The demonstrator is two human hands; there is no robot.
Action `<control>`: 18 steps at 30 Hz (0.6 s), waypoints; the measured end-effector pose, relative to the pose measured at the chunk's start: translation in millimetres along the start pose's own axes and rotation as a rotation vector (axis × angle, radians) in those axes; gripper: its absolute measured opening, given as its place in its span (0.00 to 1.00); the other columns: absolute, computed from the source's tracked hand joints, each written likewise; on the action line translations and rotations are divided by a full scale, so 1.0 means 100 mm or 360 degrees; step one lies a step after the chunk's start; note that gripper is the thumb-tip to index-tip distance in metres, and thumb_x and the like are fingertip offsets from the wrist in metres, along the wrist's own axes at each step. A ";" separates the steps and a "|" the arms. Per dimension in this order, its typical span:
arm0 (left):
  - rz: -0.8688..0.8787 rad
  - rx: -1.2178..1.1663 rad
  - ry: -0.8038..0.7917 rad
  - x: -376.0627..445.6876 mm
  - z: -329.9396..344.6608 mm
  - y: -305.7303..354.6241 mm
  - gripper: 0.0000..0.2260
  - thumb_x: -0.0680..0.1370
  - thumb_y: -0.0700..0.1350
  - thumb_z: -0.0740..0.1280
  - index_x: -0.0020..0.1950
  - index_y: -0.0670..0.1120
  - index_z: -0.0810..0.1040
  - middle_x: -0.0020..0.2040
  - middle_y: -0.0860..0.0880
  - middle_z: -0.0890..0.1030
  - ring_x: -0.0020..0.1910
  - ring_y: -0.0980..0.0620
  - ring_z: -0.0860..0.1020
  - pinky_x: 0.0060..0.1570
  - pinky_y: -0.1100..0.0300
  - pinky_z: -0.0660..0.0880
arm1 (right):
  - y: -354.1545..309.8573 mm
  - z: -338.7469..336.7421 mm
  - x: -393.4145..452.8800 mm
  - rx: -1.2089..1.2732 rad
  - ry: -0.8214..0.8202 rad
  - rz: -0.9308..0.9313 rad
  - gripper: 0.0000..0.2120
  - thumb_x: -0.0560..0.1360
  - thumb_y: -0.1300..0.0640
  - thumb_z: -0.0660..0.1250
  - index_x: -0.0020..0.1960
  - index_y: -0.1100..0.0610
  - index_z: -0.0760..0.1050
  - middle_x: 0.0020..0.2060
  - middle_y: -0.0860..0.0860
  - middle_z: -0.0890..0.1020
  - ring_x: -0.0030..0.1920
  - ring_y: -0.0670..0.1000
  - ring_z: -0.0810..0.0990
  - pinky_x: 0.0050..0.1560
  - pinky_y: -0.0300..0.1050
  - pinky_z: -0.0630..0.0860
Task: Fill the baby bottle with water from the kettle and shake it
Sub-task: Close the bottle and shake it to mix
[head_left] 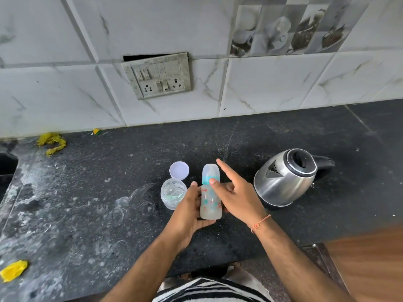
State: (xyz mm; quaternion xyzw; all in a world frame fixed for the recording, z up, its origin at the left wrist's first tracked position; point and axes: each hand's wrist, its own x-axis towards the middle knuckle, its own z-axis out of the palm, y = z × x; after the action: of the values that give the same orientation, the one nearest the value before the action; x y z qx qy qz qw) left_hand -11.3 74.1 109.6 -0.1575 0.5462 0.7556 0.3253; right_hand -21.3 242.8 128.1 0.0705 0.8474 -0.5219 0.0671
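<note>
A white marble-patterned tiled wall (65,73) fills the upper half of the frame, with a grimy switch and socket plate (158,75) at upper centre and a band of printed cup-pattern tiles (290,27) at upper right. Below it a dark speckled stone counter (87,214) spans the lower half.

A steel kettle (285,179) stands at centre right on the counter, lid area open and black handle pointing right.

In the centre of the frame the baby bottle (210,192) is held upright just above the counter, capped with a clear dome over a teal collar, with cloudy liquid in its lower part. The left hand (192,210) wraps around the bottle's lower body from the left and behind. The right hand (235,192) comes in from the right with its thumb pressed on the teal collar and its index finger stretched straight out past the cap; its other fingers lie behind the bottle.

Just left of the bottle sits a small clear jar (173,192), and its pale round lid (179,170) lies beside it, farther back.

Yellow scraps (51,142) lie at the far left by the wall, and another yellow scrap (13,270) at lower left.
</note>
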 end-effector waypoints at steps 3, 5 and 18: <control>-0.0039 -0.0134 -0.0005 0.05 0.00 0.00 0.33 0.88 0.68 0.49 0.66 0.49 0.86 0.58 0.44 0.88 0.53 0.45 0.87 0.56 0.43 0.83 | 0.02 -0.11 -0.07 0.0228 -0.0038 0.0034 0.28 0.86 0.46 0.68 0.82 0.32 0.61 0.37 0.47 0.88 0.38 0.51 0.88 0.48 0.56 0.87; -0.0067 -0.0235 -0.0007 0.07 -0.04 0.01 0.36 0.86 0.71 0.47 0.68 0.48 0.86 0.52 0.42 0.86 0.45 0.43 0.85 0.49 0.45 0.83 | 0.06 -0.18 -0.14 0.0433 -0.0036 0.0128 0.26 0.87 0.46 0.66 0.81 0.35 0.62 0.47 0.51 0.91 0.41 0.56 0.89 0.45 0.55 0.85; -0.0065 -0.0535 0.0013 0.10 0.25 0.03 0.35 0.76 0.77 0.64 0.59 0.46 0.83 0.49 0.46 0.83 0.44 0.46 0.84 0.37 0.44 0.87 | 0.57 -0.75 -0.47 0.0513 -0.0239 0.0328 0.15 0.87 0.50 0.65 0.72 0.42 0.74 0.49 0.51 0.91 0.47 0.62 0.89 0.50 0.56 0.83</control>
State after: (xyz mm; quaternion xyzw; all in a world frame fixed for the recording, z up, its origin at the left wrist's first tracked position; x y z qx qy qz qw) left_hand -18.1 99.4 114.9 -0.2237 0.4101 0.8290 0.3075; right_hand 32.5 332.6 120.3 0.1275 0.7339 -0.6449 0.1709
